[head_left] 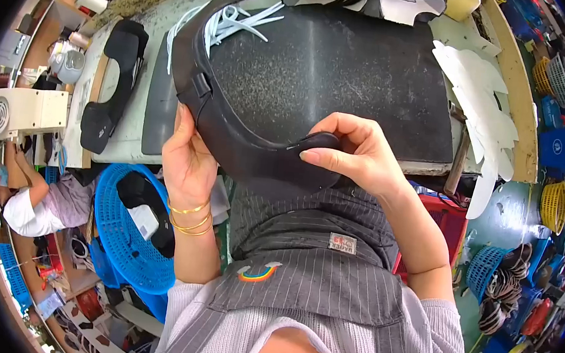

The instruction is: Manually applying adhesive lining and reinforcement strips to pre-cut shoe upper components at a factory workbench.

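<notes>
A long, curved black piece [267,162], apparently a shoe upper, spans both my hands at the near edge of the work table. It has a small loop on its left arm, and its far end reaches up over the black mat. My left hand [190,158] grips it below the loop, thumb in front and the other fingers partly hidden behind. My right hand [361,155] pinches its rounded right end between thumb and fingers, at the edge.
White laces [232,25] lie on the black mat [351,82]. Stacked black-and-white pieces [378,0] sit at the back. Right are white sheets [481,93] and a wooden-handled hammer [459,158]. A similar black piece [132,46] lies left, above a blue basket [115,212]. Another person [45,206] works at left.
</notes>
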A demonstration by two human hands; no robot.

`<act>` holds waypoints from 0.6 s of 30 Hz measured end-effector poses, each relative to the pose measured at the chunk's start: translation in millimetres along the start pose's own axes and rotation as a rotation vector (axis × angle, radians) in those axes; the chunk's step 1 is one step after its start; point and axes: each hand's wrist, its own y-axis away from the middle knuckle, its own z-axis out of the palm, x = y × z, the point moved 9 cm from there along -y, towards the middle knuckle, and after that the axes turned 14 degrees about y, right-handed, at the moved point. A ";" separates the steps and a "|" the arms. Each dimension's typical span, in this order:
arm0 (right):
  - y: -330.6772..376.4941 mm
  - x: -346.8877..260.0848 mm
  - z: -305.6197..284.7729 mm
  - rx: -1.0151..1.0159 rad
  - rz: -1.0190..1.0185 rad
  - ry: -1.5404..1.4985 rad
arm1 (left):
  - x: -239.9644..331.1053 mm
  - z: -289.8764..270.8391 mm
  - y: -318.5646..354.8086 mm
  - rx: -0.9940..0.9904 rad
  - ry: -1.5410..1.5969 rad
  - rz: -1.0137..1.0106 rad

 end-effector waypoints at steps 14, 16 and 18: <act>4.4 11.9 1.3 -0.019 0.059 0.175 | -20.6 11.3 8.5 -0.038 -0.111 -0.073; 6.8 20.4 -7.3 0.035 0.055 0.194 | -22.0 9.1 5.4 -0.026 -0.147 -0.041; 4.5 24.9 -18.5 0.086 -0.015 0.462 | -29.3 24.6 10.1 -0.097 -0.116 -0.057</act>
